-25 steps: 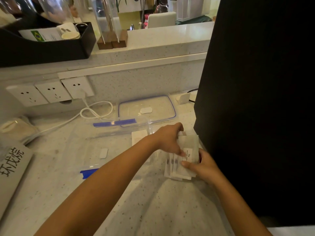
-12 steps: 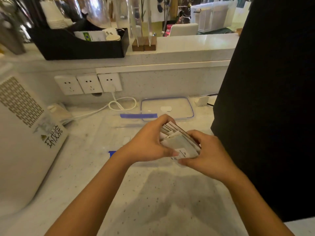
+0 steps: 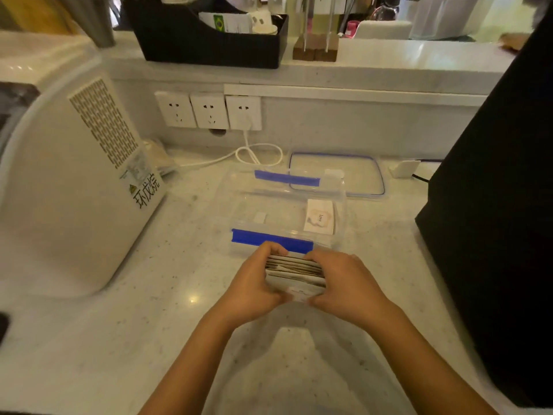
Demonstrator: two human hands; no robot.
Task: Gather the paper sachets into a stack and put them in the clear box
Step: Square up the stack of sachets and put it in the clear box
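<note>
1. Head view: left hand (image 3: 254, 287) and right hand (image 3: 344, 286) close their fingers (image 3: 275, 250) on a stack of white paper sachets (image 3: 294, 274), pinched between both, above the pale speckled bench (image 3: 149, 324).
2. Clear plastic box with blue tape strips (image 3: 281, 205) sits open just beyond the fingers; one sachet (image 3: 319, 217) lies inside.
3. Risk, likely: edges look uneven; loosening either side could fan the stack onto the bench.

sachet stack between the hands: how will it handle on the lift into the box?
The sachet stack is probably light and thin. Its uneven edges suggest loose sachets could slide or fan apart. The left hand and right hand press opposite ends, so easing that squeeze may spill it.
</note>
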